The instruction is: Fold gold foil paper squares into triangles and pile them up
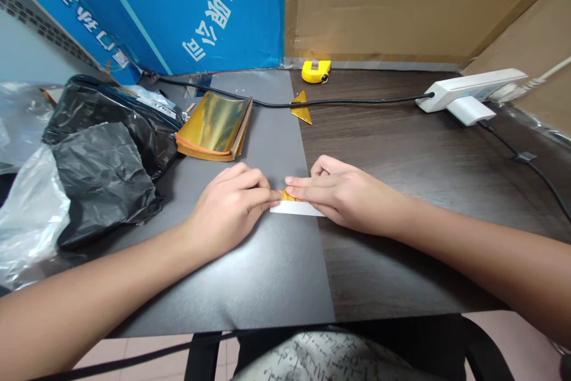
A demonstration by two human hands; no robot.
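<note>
A partly folded sheet of gold paper (297,208) lies on the table, its white back showing as a strip along the near side and a small gold patch above. My left hand (234,205) pinches its left end between thumb and fingers. From the right, my right hand (350,194) presses the paper down, index and middle fingers stretched over the gold part and thumb at the right end. Most of the gold side is hidden under these fingers. Beyond my left hand sits a thick stack of gold paper (214,122).
A folded gold piece (302,109) lies at the back under a black cable (357,103). Behind it stands a yellow tape measure (316,71). A white power strip (477,88) is at the back right. Black plastic bags (107,173) crowd the left. Cardboard (379,9) walls the back.
</note>
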